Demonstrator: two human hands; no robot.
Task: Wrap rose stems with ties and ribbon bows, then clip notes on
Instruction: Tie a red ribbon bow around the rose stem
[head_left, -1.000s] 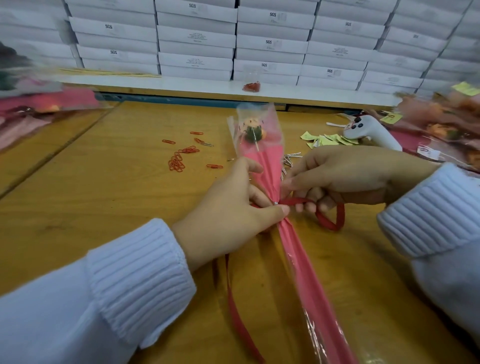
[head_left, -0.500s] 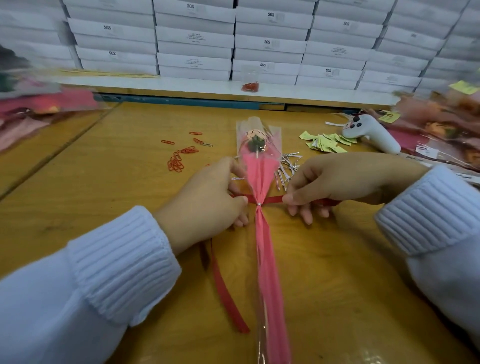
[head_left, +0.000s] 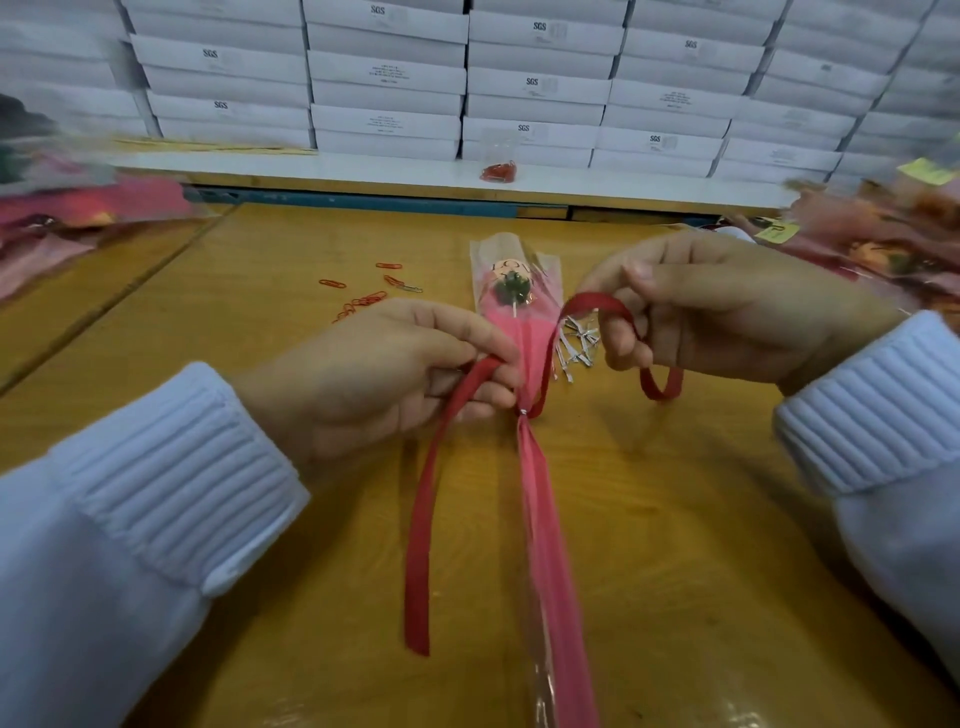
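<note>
Right hand (head_left: 727, 312) has lifted its ribbon (head_left: 420, 545) end higher.

The wrapped rose (head_left: 511, 291) lies mid-table (head_left: 208, 322), head toward 12 o'clock. I see paper clips (head_left: 363, 304) at its 10 and wire ties (head_left: 576, 345) just beside it at 3. The ribbon (head_left: 423, 519) crosses its stem between left hand (head_left: 384, 374) and right hand (head_left: 727, 306). Stacked boxes (head_left: 535, 83) stand behind at 12.

Wrapped pink rose (head_left: 522, 332) lies lengthwise, red ribbon (head_left: 423, 519) looped around stem.
</note>
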